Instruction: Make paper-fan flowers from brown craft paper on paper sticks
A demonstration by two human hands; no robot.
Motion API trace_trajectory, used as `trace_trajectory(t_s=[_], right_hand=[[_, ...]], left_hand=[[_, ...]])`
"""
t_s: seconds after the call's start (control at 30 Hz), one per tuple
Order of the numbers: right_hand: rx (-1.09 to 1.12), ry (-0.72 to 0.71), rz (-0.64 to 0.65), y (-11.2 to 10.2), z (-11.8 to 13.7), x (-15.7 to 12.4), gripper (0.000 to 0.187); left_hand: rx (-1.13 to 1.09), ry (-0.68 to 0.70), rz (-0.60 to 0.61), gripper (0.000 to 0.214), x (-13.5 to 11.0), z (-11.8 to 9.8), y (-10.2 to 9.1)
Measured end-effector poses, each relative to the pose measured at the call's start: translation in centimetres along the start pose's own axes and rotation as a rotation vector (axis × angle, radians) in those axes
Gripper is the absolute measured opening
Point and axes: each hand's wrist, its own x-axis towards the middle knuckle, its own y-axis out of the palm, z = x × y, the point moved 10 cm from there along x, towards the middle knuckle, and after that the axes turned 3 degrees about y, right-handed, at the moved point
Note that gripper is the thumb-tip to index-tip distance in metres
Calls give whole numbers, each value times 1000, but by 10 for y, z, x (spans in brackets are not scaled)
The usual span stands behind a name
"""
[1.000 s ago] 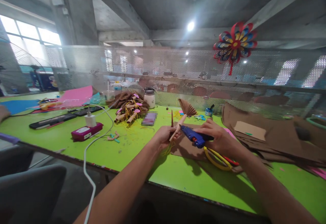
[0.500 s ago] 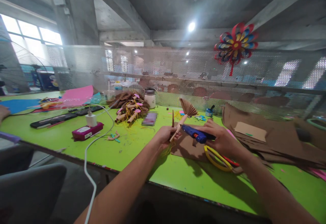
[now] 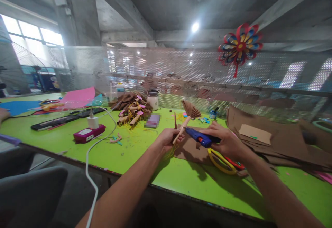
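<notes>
My left hand (image 3: 169,139) is closed around a rolled brown paper tube (image 3: 181,128). A pleated brown paper fan (image 3: 192,109) spreads from the tube's far end, and yellow strands hang by its near end. A thin brown strip stands up beside the left fingers. In my right hand (image 3: 224,138) is a blue hot glue gun (image 3: 199,137), gripped with its nozzle pointing left at the tube's side. Whether the tip touches the paper cannot be made out. Below them lies a brown paper sheet (image 3: 192,152), with yellow-handled scissors (image 3: 220,164) by the right wrist.
Brown paper sheets (image 3: 280,141) are stacked at right. Behind my left hand lies a pile of brown paper tubes (image 3: 133,112) near a white jar (image 3: 153,100). A purple power strip (image 3: 89,133) with a white cable (image 3: 88,162) sits left. Another person's hand (image 3: 3,114) shows at the left edge.
The glue gun has tilted and shifted slightly, its rear end a little lower. The paper tube and fan have moved a touch left in my left hand.
</notes>
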Motion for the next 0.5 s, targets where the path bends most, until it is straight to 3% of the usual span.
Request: trace_trajectory(t_s=[0.5], right_hand=[[60,75,-67,-2,-21,-2,29]], left_hand=[[123,27,-47,18,-4,-5,-1]])
